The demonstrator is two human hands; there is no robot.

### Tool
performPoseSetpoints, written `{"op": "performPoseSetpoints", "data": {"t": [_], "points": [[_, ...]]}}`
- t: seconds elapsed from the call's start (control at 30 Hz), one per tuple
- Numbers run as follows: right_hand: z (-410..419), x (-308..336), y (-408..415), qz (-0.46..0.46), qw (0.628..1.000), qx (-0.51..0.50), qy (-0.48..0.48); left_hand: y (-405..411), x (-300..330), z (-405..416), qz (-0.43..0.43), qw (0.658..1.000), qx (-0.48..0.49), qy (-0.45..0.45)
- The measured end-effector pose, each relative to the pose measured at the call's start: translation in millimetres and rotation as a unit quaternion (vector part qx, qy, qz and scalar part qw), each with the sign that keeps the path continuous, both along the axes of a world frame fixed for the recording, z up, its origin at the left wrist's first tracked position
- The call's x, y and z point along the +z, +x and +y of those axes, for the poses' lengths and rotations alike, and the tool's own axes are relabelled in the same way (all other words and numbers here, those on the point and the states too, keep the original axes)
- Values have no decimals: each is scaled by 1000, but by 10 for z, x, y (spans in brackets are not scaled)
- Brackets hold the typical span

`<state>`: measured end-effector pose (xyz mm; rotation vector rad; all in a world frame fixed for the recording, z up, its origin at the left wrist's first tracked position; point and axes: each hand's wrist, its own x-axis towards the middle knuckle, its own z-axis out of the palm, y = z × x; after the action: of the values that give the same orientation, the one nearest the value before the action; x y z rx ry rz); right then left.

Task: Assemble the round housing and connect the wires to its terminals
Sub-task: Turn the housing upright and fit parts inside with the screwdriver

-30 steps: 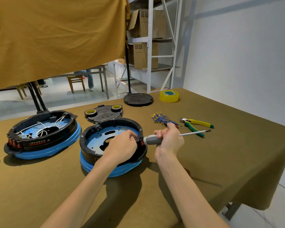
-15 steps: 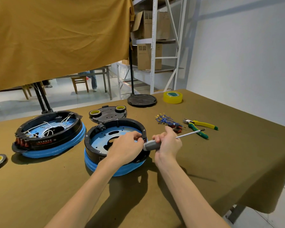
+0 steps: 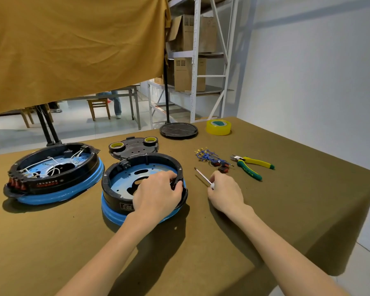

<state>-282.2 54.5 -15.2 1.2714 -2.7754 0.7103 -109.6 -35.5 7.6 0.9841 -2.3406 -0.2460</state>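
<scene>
The olive-brown cloth-covered counter (image 3: 286,210) carries everything. On it, straight ahead of the person, sits the round black plastic housing on a blue ring base (image 3: 124,214), open on top, its pale blue perforated plate bare of any wiring. A second round black housing on a blue base, already strung with white wires (image 3: 51,167), stands just to its left, apart from it.

The left hand (image 3: 158,197) rests over the near housing's right rim, fingers curled round the black wall at a notched fitting, thumb on the outside, so it grips the rim. The right hand (image 3: 226,193) lies on the counter just to the right of that housing, fingers closed round the handle of a slim metal-shafted screwdriver (image 3: 202,176); the handle is mostly hidden in the fist. The shaft's long axis runs away from the hand, up and to the left, tip pointing away from the person.

The small bundle of blue wires with yellow terminals (image 3: 207,155) lies beyond the right hand, further from the person, near the yellow-and-green-handled cutters (image 3: 252,166). By my judgement the right hand is much the nearer to those wires, and would reach forward for them while the left steadies the housing.
</scene>
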Motion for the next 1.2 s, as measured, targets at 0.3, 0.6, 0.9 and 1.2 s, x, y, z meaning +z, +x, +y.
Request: {"op": "performPoseSetpoints", "data": {"t": [0.3, 0.6, 0.9, 1.2], "points": [[-202, 86, -518, 26, 996, -69, -57, 2, -2, -46, -31, 1000, -4, 1], [-388, 64, -930, 19, 999, -29, 8, 87, 28, -261, -61, 992, -103, 48], [-459, -6, -1014, 81, 994, -65, 15, 129, 25, -325, -88, 983, -145, 64], [-458, -22, -980, 101, 992, -69, 32, 130, 14, -313, -79, 986, -136, 56]]}}
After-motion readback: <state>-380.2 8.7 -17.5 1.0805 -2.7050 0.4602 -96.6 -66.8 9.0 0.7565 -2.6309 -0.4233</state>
